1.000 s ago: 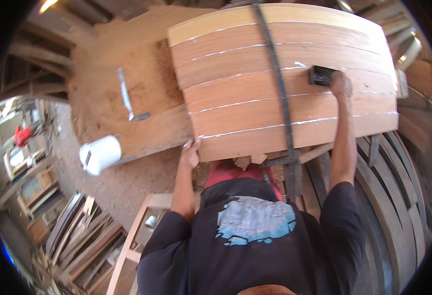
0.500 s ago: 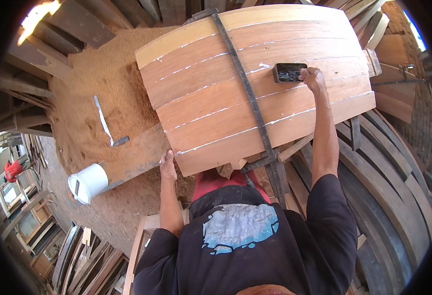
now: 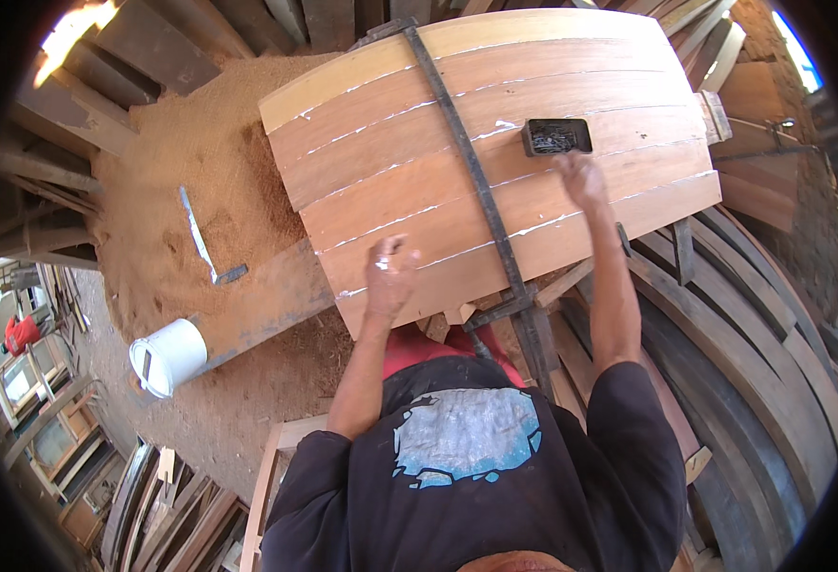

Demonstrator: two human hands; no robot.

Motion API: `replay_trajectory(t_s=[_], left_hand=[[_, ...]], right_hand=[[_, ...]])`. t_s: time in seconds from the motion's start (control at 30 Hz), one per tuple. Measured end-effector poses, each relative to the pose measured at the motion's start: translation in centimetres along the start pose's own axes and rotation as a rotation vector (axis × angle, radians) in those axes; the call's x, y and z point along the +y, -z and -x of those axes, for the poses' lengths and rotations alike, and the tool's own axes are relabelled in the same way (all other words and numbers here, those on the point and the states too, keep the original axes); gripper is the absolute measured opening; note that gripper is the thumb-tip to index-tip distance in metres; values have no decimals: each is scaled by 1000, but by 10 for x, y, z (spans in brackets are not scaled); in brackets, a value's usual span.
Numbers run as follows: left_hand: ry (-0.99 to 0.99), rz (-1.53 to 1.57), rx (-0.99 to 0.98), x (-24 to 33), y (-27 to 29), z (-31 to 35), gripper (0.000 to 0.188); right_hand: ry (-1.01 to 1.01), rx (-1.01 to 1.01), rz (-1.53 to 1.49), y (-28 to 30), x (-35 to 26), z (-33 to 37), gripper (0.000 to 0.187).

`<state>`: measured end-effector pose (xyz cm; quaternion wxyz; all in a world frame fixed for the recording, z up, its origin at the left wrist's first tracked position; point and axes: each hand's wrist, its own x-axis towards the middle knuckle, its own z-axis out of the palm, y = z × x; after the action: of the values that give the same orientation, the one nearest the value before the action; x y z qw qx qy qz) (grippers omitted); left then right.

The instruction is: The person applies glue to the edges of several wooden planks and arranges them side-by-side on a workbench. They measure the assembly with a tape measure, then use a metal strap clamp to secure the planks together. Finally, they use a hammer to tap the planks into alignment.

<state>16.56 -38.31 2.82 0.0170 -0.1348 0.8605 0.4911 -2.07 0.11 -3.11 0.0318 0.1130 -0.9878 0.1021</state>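
Observation:
A panel of edge-joined wooden boards (image 3: 390, 186) lies before me, white glue squeezed along its seams. A dark metal bar clamp (image 3: 471, 172) crosses it. On the right part of the panel sits a small black box (image 3: 557, 138) holding what look like thin metal nails. My right hand (image 3: 583, 181) is just at the near side of this box, its fingers drawn together and blurred; anything in them is too small to make out. My left hand (image 3: 390, 272) hovers over the panel's near left part, fingers loosely bent and apart, with white glue on it and nothing visibly held.
Left of the panel, sawdust (image 3: 190, 143) covers a surface where a glue-smeared strip (image 3: 198, 234) lies. A white bucket (image 3: 173, 355) stands at its near edge. Curved timbers (image 3: 734, 381) are stacked at the right, and more wood pieces (image 3: 171, 515) lie at lower left.
My right hand has drawn back from inside the box toward me. My left hand has left the panel's left corner and moved right, over the boards.

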Motion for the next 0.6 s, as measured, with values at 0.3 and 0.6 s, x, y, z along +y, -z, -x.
replay_trajectory(t_s=[0.3, 0.6], left_hand=[[141, 313, -402, 57, -50, 6, 23], [152, 356, -352, 21, -23, 27, 16]], right_hand=[[-224, -375, -605, 74, -191, 86, 32], [212, 135, -85, -27, -90, 173, 29]])
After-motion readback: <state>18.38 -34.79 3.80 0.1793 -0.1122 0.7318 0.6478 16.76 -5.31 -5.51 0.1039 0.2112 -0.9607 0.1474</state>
